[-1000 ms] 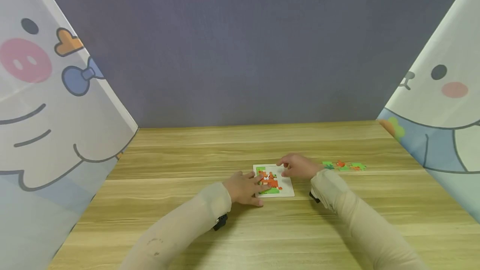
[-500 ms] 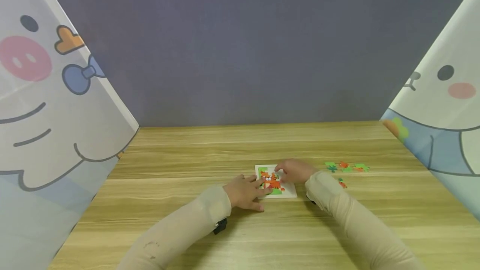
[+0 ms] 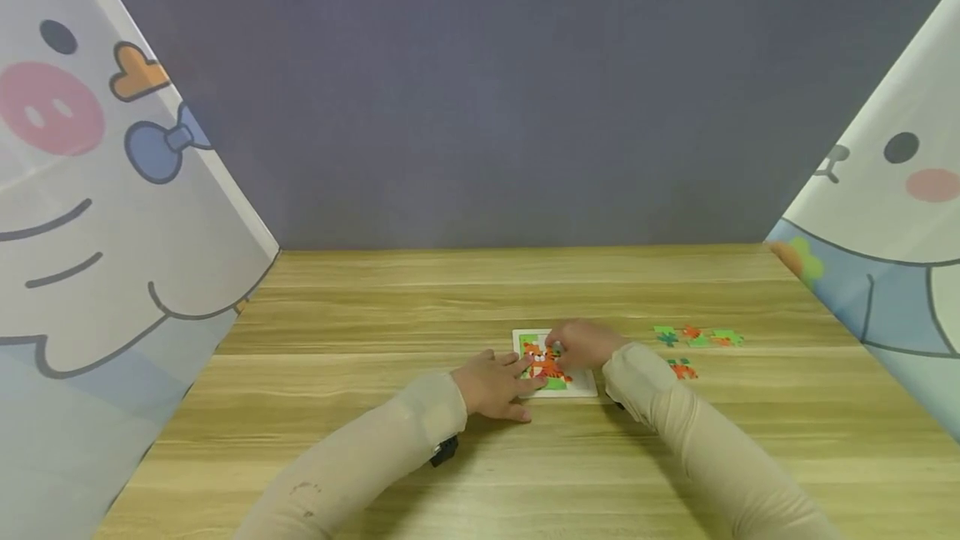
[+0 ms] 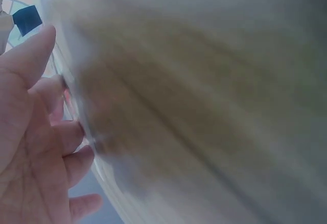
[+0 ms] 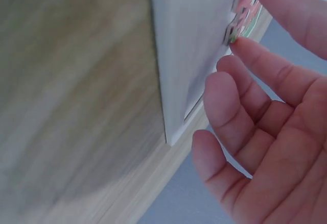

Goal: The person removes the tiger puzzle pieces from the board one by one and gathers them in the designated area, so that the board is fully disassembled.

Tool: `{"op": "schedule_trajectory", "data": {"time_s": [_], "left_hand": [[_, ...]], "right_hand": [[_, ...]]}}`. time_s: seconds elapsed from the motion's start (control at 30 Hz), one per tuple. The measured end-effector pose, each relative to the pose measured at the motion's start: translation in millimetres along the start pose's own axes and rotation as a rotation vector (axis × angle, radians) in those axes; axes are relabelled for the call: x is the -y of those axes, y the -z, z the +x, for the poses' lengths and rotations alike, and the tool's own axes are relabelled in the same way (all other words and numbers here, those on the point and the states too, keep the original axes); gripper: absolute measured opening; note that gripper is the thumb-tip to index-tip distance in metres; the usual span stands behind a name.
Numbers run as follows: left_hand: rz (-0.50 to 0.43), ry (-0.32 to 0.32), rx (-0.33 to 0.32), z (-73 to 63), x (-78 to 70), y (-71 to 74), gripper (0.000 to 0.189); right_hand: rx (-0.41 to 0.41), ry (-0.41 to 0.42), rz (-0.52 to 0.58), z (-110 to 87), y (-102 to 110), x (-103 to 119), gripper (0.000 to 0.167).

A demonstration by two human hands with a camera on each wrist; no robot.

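A white-framed puzzle board [image 3: 582,388] lies on the table, partly filled with pieces of an orange tiger [image 3: 537,363] on green. My left hand [image 3: 491,386] rests on the board's left side, its fingers spread over the picture. At the upper right of the picture, my right hand [image 3: 588,344] holds a small puzzle piece [image 5: 231,33] between thumb and index finger, against the placed pieces. Its other fingers are bent loosely in the right wrist view. Much of that piece is hidden. In the left wrist view, the left hand [image 4: 41,137] shows its palm side, and the board is barely visible.
Several loose green and orange puzzle pieces [image 3: 697,337] lie to the right on the wooden table [image 3: 390,307]. A smaller orange-and-teal group [image 3: 682,370] lies nearer the right forearm. A grey wall [image 3: 480,107] and printed cartoon panels enclose the table.
My right hand has moved slightly left and inward over the board, its fingers closing in on the tiger picture. The loose pieces by its wrist have come into view. The left hand stays in place.
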State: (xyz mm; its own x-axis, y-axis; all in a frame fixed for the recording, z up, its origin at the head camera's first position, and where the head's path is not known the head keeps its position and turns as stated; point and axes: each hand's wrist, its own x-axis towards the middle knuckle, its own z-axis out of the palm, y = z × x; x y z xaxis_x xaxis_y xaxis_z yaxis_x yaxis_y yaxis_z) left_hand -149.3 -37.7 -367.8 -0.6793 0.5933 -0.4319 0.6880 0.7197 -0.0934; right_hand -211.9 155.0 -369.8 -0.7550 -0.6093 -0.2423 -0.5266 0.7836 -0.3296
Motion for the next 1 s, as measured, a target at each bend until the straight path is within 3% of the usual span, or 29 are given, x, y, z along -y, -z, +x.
{"op": "schedule_trajectory", "data": {"time_s": [0.3, 0.57, 0.7, 1.0], "left_hand": [[0.026, 0.017, 0.035, 2.8, -4.1, 4.4, 0.067], [-0.001, 0.018, 0.039, 5.6, -3.7, 3.7, 0.067], [0.002, 0.022, 0.043, 5.9, -3.6, 3.0, 0.067], [-0.020, 0.023, 0.050, 4.0, -4.8, 5.1, 0.067]], "right_hand": [[0.012, -0.056, 0.053, 1.2, -0.6, 0.1, 0.027], [-0.064, -0.033, 0.113, -5.1, 2.0, -0.5, 0.006], [-0.087, -0.037, 0.184, -7.9, 2.0, -1.6, 0.005], [-0.116, 0.062, 0.253, -13.3, 2.9, -0.5, 0.003]]}}
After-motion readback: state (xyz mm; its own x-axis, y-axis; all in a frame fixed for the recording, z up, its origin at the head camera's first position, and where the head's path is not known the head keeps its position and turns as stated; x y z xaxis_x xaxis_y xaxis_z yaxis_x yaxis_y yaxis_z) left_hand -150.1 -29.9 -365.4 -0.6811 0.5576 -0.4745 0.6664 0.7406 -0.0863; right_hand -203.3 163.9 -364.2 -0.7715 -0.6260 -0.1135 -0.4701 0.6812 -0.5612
